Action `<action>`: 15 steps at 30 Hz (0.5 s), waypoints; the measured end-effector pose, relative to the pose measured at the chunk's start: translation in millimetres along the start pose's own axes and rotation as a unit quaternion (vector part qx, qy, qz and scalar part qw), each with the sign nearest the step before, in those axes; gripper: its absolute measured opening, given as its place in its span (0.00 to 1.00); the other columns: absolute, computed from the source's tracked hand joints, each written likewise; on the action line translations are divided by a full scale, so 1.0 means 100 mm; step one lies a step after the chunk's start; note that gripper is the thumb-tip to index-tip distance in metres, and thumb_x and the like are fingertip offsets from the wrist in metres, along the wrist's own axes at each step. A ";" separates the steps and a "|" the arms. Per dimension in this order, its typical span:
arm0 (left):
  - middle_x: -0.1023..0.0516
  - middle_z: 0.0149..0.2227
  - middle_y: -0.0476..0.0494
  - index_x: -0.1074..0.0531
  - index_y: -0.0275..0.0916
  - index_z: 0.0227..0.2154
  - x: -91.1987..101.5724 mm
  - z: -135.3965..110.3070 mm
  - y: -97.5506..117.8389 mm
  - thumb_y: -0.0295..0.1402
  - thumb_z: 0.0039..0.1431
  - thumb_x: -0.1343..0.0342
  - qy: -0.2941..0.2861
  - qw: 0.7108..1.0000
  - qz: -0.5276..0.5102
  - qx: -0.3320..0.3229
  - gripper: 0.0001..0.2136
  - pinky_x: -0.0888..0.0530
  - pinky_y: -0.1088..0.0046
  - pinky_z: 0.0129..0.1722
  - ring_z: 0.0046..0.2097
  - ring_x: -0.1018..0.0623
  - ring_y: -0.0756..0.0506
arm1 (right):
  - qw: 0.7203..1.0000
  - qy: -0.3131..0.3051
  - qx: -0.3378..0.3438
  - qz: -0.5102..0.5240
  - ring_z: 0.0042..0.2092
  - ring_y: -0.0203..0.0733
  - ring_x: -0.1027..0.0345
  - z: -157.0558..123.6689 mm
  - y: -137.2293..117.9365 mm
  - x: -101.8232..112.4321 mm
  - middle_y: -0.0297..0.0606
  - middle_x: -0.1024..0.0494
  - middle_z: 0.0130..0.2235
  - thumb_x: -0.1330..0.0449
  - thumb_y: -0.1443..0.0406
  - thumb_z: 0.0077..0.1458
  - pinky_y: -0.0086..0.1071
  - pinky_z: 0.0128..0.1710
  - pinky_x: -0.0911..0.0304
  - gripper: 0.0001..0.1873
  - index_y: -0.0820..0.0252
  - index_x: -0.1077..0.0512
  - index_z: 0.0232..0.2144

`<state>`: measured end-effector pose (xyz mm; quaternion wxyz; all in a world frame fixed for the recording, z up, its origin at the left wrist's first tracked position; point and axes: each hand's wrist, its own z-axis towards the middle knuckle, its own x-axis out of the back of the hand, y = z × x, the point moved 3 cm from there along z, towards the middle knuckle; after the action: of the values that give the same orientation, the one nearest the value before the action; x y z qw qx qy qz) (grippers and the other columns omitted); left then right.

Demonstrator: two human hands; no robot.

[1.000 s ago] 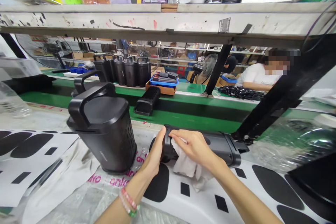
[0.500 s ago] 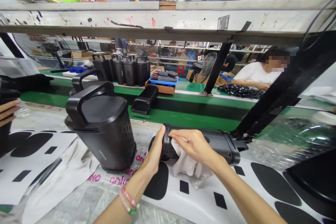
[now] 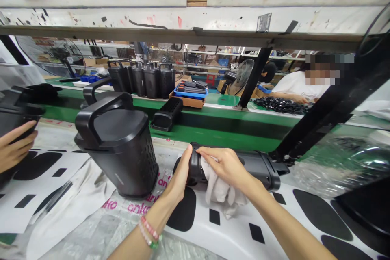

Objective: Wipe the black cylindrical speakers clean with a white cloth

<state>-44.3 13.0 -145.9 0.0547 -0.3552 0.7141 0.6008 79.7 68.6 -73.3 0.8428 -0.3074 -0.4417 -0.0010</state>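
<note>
Head view, workbench scene: a scuffed metal shelf beam (image 3: 195, 16) spans the top, and behind the bench runs a green conveyor belt (image 3: 219, 132). A black diagonal strut (image 3: 329, 109) crosses the right side and hides part of the bench beyond it. The bench is covered by a white printed sheet (image 3: 234, 231) with black ovals and squares. An upright black housing (image 3: 122, 150) with a carry handle and perforated wall stands on the sheet, just left of the hands. The lying black housing (image 3: 258, 166) rests on its side on the sheet at centre, near the belt's edge. Crumpled clear plastic wrap (image 3: 335, 162) lies to its right. A row of black housings (image 3: 143, 81) stands across the belt, beside a blue parts tray (image 3: 190, 94); a black grille part (image 3: 167, 114) lies on the belt. A co-worker's hand (image 3: 15, 146) at far left holds another black unit (image 3: 15, 109). Left hand (image 3: 180, 174) is cupped around the near end of the lying black housing; right hand (image 3: 227, 165), fingers curled, presses a white cloth (image 3: 219, 191) onto its top. A beaded bracelet (image 3: 149, 233) circles the left wrist
</note>
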 end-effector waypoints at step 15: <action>0.31 0.62 0.47 0.26 0.41 0.52 0.05 0.02 -0.07 0.49 0.63 0.48 0.023 0.999 0.005 0.023 0.21 0.43 0.66 0.65 0.67 0.39 0.41 | 1.000 0.021 -0.002 -0.024 0.46 0.44 0.24 -0.01 0.01 -0.02 0.34 0.19 0.45 0.47 0.66 0.62 0.32 0.45 0.29 0.15 0.54 0.21 0.43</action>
<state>-45.1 12.6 -154.6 0.0431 -0.3639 0.7309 0.5757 79.7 68.4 -76.2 0.8508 -0.2986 -0.4314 -0.0281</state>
